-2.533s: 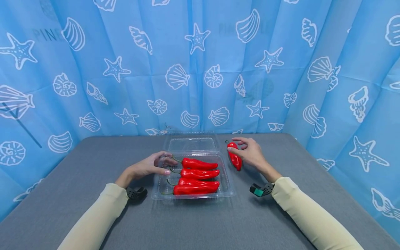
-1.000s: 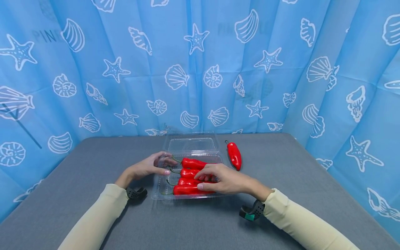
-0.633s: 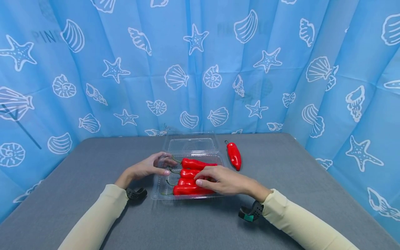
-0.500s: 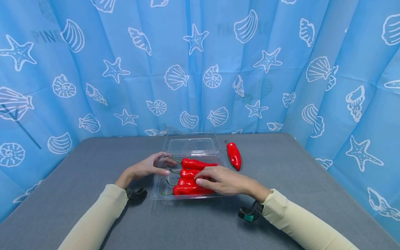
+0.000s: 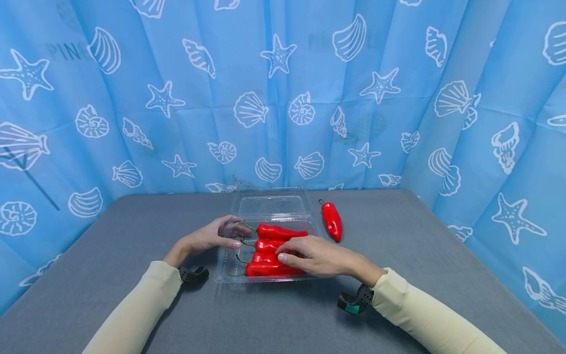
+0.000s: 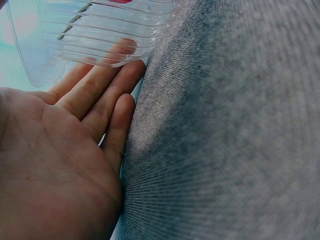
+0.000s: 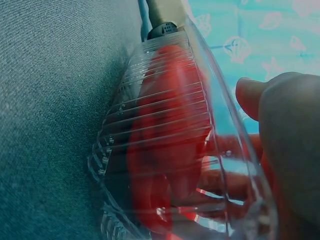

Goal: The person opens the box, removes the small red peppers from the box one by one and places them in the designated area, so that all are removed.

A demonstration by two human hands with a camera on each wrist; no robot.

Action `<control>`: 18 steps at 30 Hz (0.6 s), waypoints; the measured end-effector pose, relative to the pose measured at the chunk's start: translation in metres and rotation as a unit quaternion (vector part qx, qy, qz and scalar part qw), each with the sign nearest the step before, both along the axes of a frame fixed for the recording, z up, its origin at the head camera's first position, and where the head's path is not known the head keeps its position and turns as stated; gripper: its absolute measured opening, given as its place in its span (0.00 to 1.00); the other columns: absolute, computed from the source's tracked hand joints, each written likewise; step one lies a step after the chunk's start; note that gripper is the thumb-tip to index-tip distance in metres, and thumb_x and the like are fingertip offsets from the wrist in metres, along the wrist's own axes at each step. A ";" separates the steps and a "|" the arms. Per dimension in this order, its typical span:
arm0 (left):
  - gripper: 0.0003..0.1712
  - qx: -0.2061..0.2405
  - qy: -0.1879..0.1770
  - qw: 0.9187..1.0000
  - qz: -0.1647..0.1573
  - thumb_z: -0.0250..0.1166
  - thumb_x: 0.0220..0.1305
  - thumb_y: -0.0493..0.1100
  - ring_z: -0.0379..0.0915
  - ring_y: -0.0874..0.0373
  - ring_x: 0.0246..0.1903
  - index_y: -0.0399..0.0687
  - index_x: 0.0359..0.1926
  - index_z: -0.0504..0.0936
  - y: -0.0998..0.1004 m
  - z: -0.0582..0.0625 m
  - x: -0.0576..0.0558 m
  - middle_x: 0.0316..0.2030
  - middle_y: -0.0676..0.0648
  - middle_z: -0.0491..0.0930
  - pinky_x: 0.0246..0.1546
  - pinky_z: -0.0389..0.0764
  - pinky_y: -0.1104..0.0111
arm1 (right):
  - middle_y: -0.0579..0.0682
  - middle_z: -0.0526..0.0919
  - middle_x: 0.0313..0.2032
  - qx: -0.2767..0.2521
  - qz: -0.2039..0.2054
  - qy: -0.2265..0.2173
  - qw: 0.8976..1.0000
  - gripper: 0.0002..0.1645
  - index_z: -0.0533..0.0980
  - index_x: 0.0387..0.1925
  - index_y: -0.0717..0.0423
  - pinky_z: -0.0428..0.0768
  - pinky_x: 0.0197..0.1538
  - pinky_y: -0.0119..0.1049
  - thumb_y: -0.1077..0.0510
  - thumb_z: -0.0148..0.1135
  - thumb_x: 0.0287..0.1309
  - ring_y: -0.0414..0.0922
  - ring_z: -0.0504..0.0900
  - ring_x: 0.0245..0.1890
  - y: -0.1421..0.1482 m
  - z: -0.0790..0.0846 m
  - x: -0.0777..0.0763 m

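Fingers relaxed, a left hand (image 5: 208, 236) lies against the clear container (image 5: 226, 269) near the far edge of the table (image 5: 376, 216), apparently steadying it, while the right hand (image 5: 320, 255) (whether gripping, impossible to tell) covers red peppers (image 5: 267, 246) inside.

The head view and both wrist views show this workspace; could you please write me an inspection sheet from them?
Surface: grey table, woven texture.
Job's things: clear tray, lid open behind it; four red peppers inside, stems to the left; lone pepper on the table, right of the tray.
Clutter: nothing seen.
Left hand: at the tray's left side, fingers extended, partly seen through clear plastic.
Right hand: over the tray's right part, fingers among the peppers; whether it grips one cannot be told.
Cables: nothing seen.
Surroundings: blue curtain with white shells and starfish.
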State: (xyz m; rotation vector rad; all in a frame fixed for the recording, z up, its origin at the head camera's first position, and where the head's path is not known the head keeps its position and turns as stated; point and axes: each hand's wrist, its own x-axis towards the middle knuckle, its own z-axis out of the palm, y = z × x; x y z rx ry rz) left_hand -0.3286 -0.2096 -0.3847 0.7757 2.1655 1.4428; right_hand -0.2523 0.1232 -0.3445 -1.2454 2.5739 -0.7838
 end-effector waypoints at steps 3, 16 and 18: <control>0.46 0.001 -0.003 1.000 0.002 0.69 0.63 0.49 0.64 0.39 0.69 0.36 0.73 0.57 0.001 0.000 0.000 0.66 0.36 0.72 0.67 0.66 0.42 | 0.40 0.81 0.56 0.005 0.000 0.003 1.000 0.26 0.78 0.63 0.50 0.78 0.59 0.41 0.42 0.54 0.73 0.37 0.77 0.53 0.000 0.000 0.000; 0.40 0.001 -0.003 1.000 0.012 0.66 0.64 0.44 0.67 0.40 0.67 0.37 0.71 0.60 0.003 -0.001 0.000 0.65 0.37 0.74 0.65 0.69 0.44 | 0.39 0.82 0.53 0.042 -0.003 0.018 0.999 0.29 0.77 0.64 0.49 0.78 0.58 0.41 0.38 0.52 0.73 0.37 0.77 0.50 -0.004 0.000 -0.001; 0.39 0.000 -0.003 1.000 0.013 0.65 0.64 0.43 0.67 0.40 0.67 0.37 0.71 0.60 0.003 -0.001 0.000 0.65 0.37 0.74 0.65 0.69 0.44 | 0.39 0.81 0.54 0.043 -0.009 0.015 0.999 0.29 0.76 0.65 0.48 0.77 0.59 0.42 0.38 0.52 0.73 0.37 0.77 0.51 -0.004 0.000 -0.001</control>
